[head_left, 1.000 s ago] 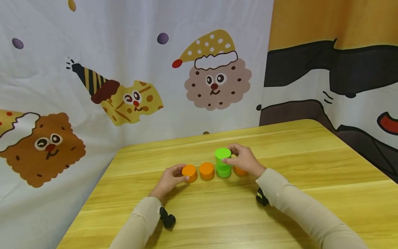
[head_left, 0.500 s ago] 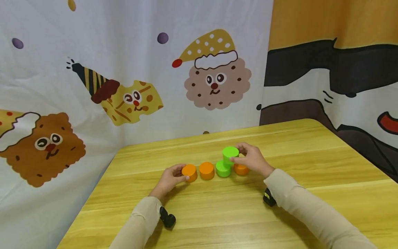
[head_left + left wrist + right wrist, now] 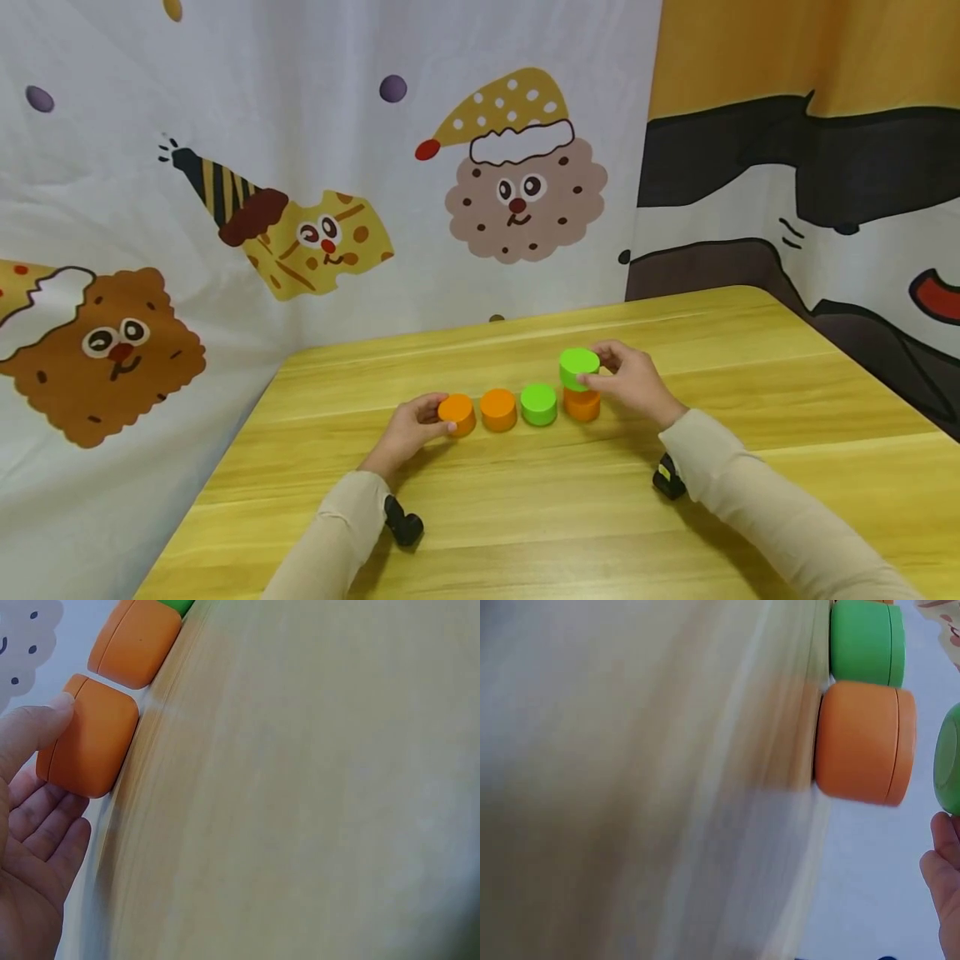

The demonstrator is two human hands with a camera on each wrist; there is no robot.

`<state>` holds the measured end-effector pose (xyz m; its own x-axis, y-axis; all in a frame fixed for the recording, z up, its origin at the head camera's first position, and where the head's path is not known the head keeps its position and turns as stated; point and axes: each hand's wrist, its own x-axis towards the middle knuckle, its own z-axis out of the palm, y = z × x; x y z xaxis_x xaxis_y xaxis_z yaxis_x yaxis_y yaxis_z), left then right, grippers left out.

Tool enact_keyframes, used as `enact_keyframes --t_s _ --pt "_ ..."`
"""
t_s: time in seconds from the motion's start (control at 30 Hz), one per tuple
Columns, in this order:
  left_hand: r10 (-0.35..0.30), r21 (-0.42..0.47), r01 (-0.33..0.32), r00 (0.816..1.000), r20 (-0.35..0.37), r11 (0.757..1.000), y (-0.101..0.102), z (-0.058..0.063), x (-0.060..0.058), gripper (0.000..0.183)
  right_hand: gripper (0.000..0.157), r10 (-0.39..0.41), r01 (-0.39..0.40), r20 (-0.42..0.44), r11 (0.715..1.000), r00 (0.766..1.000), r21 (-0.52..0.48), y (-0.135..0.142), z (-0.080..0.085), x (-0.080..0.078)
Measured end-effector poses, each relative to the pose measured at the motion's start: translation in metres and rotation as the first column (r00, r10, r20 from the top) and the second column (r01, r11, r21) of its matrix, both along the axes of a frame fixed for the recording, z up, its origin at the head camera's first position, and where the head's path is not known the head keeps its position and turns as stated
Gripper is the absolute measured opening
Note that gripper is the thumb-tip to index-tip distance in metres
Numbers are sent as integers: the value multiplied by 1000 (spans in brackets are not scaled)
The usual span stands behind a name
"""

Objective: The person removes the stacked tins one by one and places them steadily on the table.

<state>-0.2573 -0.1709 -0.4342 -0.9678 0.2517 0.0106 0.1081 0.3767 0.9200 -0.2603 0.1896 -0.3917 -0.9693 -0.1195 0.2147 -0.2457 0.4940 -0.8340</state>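
Note:
Short round tubs with a seam near the top, orange or green, stand in a row on the wooden table. My left hand (image 3: pixel 408 432) pinches the leftmost orange tub (image 3: pixel 457 415), which sits on the table; in the left wrist view my thumb presses its rim. To its right are a second orange tub (image 3: pixel 498 410), a green tub (image 3: pixel 538 404) and a third orange tub (image 3: pixel 582 403). My right hand (image 3: pixel 637 382) holds another green tub (image 3: pixel 579 367) above that third orange tub (image 3: pixel 864 742). A gap shows between these two in the right wrist view.
The wooden table (image 3: pixel 525 508) ends at a white curtain (image 3: pixel 337 125) printed with cartoon biscuits. Black wrist cameras are strapped at both sleeves, the left camera (image 3: pixel 403 523) close over the tabletop.
My right hand has carried the green tub rightward, from over the green tub in the row to over the right-hand orange tub. My left hand stays in place on its tub.

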Motion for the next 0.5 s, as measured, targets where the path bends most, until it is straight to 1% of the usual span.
enact_keyframes --t_s 0.13,0.3,0.5 --pt "-4 7 4 1000 -1 1000 1 1 0 54 49 -23 23 4 1000 1000 5 8 0 2" --pt "15 28 -15 1000 4 1000 1 0 1 53 50 -39 39 -11 999 999 13 17 -1 4" --pt "26 7 -26 1000 9 1000 1 -3 -2 53 51 -64 64 -22 998 998 5 27 -3 8"
